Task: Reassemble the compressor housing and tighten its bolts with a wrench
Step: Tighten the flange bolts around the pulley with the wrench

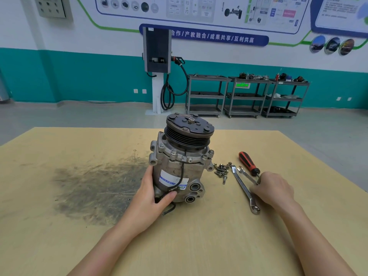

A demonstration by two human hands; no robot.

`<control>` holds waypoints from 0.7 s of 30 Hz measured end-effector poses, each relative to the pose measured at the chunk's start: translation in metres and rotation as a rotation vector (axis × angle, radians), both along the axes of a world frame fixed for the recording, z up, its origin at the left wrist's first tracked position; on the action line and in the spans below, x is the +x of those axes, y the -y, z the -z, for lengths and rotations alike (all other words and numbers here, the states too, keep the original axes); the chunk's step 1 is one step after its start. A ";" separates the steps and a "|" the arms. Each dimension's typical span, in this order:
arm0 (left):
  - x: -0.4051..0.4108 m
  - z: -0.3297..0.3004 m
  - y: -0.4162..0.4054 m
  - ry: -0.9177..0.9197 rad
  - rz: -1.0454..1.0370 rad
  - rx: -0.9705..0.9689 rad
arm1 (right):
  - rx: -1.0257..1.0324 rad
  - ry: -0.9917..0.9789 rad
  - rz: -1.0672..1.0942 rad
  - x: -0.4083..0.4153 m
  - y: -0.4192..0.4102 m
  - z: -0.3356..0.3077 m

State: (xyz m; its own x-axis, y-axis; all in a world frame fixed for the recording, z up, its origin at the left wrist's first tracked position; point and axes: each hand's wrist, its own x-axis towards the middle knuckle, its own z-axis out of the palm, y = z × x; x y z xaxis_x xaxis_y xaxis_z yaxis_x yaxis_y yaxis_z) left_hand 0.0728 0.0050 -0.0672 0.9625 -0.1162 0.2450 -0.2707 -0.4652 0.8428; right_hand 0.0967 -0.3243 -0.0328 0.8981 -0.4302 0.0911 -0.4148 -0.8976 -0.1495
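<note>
A grey metal compressor (180,164) stands upright on the table, its black pulley on top. My left hand (154,193) grips its lower left side, thumb across the front near a black wire. Several loose bolts (221,169) lie in a small heap just right of the housing. Two wrenches lie further right: a long one (244,189) and a shorter one (247,175) beside it. My right hand (273,189) rests over the shorter wrench's near end, fingers curled onto it and touching the long one.
A red-and-black screwdriver (249,163) lies beyond the wrenches. The wooden table top (199,236) has a dark oily stain (95,188) at the left. Beyond the table's far edge stand grey tool carts (245,96) and a charging post (157,56) against the wall.
</note>
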 end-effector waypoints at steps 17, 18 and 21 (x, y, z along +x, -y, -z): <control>-0.001 -0.001 0.000 0.007 0.009 -0.008 | 1.538 0.534 -0.530 -0.018 -0.044 -0.027; 0.000 -0.001 0.000 0.005 0.010 -0.006 | 1.545 0.577 -0.518 -0.017 -0.046 -0.031; -0.001 -0.002 0.000 0.004 0.012 0.001 | 1.679 0.686 -0.415 -0.010 -0.054 -0.046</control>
State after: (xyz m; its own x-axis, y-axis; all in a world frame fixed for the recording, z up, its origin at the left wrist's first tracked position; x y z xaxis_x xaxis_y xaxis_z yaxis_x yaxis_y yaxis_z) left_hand 0.0720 0.0049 -0.0648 0.9601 -0.1279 0.2487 -0.2795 -0.4626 0.8414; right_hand 0.0871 -0.2706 0.0127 0.9511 -0.2327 0.2030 0.2741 0.3337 -0.9019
